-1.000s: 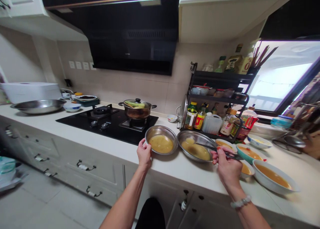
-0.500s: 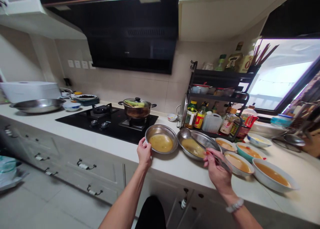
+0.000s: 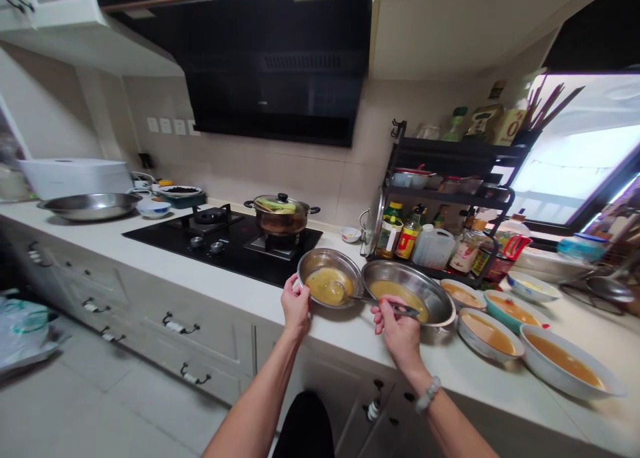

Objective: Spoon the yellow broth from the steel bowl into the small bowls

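My left hand [image 3: 297,303] grips the near left rim of a metal bowl [image 3: 356,271] with yellowish liquid in it. The bowl looks slightly tilted at the counter's front. In my right hand [image 3: 399,326] is the handle of a ladle [image 3: 364,300], fingers closed around it. The ladle's head dips into the liquid of the left bowl. A second, larger metal bowl [image 3: 441,291], also with yellowish liquid, stands just to the right, under the ladle's handle and partly behind my right hand.
Several bowls of orange-brown liquid, among them a large white bowl [image 3: 545,365], line the right counter. Behind stands a black rack [image 3: 450,193] with bottles. A lidded pot [image 3: 281,223] sits on the black stove [image 3: 225,258]. A wide metal pan [image 3: 90,208] lies far left.
My right hand has moved left with the ladle, whose head went from the right bowl's rim into the left bowl. My left hand still holds the left bowl. The view has shifted slightly.
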`<state>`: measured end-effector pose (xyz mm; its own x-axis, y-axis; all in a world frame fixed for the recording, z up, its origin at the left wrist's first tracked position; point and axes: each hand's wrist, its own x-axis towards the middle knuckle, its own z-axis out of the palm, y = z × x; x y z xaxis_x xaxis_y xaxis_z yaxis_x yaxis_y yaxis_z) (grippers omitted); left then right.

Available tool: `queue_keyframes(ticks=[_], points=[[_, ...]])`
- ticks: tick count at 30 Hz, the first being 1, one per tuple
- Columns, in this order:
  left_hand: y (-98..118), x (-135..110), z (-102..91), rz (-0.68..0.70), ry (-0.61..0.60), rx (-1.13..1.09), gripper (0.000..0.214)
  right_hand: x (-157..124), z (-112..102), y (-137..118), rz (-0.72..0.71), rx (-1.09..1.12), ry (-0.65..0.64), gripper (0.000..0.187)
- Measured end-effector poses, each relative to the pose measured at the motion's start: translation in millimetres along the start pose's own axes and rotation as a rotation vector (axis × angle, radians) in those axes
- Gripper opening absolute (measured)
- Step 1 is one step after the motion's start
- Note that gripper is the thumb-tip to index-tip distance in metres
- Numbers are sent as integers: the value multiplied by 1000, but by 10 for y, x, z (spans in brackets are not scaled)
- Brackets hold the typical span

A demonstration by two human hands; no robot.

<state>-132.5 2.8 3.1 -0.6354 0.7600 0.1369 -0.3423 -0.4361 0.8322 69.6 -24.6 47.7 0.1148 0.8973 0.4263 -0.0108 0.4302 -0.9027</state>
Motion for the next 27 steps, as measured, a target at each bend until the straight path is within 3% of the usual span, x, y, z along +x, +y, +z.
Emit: queue_keyframes(ticks=[18, 27], points=[[-10, 8, -8, 2, 4, 10, 52, 159, -129, -181, 85, 237, 200, 45], [-31, 20, -27, 14, -2, 7, 51, 251, -608, -333, 39, 217, 348, 46]])
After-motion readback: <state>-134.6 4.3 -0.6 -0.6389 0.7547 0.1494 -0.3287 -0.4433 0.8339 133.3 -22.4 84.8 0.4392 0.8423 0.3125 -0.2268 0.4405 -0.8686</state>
